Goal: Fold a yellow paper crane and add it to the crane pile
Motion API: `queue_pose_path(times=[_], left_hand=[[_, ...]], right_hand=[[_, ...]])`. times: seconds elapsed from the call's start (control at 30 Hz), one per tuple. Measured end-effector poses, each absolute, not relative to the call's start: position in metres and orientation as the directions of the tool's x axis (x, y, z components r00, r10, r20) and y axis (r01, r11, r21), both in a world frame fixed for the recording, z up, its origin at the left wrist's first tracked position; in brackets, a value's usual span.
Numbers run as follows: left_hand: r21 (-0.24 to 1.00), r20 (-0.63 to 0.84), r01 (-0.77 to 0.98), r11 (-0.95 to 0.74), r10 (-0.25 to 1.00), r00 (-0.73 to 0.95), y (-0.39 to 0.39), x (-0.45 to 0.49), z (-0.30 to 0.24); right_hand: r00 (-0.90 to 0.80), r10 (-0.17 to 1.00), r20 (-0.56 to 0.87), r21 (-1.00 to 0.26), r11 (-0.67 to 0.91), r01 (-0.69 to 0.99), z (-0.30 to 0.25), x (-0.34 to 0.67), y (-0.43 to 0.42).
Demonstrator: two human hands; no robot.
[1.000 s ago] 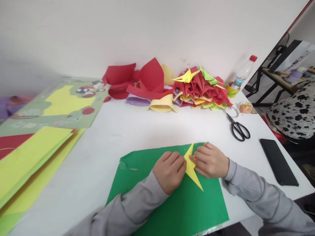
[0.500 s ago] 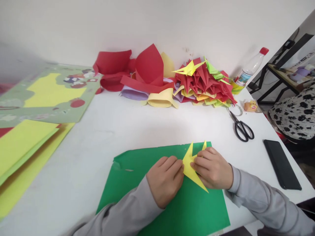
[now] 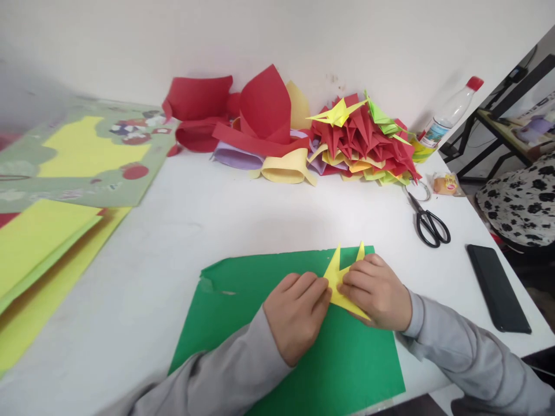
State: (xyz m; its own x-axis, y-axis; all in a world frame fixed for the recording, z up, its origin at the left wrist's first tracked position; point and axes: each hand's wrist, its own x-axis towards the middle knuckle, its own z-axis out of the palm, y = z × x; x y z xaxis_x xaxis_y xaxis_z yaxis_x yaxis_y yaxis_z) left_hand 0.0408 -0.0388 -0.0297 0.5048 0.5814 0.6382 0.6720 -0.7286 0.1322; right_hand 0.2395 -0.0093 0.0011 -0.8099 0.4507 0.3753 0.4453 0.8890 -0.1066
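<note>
A yellow origami crane (image 3: 336, 281) is held between my two hands above a green sheet (image 3: 255, 271). Two narrow points of the paper stick up, and a wider flap slants down to the right. My left hand (image 3: 299, 315) pinches its left edge with thumb and forefinger. From the right, my right hand (image 3: 377, 294) grips the folded body, with the fingers covering part of it. Folded cranes in red, yellow and green lie in a pile (image 3: 359, 138) at the back of the table.
Scissors (image 3: 429, 222), a wrapped snack (image 3: 444, 184) and a black phone (image 3: 498, 289) lie on the right. Behind them a bottle (image 3: 451, 115) leans. Curled red paper (image 3: 266, 107) stands by the wall. Yellow sheets (image 3: 43, 242) and a decorated board (image 3: 150, 156) are on the left.
My left hand has shifted slightly right along the paper's edge. The lower flap of the yellow crane has swung up a little. The camera view has tilted slightly.
</note>
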Motion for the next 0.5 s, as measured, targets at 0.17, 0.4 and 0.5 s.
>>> queue_pose_path(times=[0.17,0.4,0.5], left_hand=[[0.346,0.537,0.708,-0.616,0.749,0.389,-0.034,0.037,-0.027],[0.484,0.35,0.741,-0.466,0.879,0.324,-0.021,0.032,-0.033],[0.492,0.359,0.742,-0.455,0.883,0.303,-0.017,0.031,-0.036]], right_hand=[[-0.67,0.692,0.269,-0.36,0.718,0.596,0.003,0.229,-0.008],[-0.559,0.827,0.055,-0.357,0.539,0.763,0.008,0.217,-0.004],[-0.557,0.829,0.051,-0.409,0.526,0.746,0.008,0.218,-0.003]])
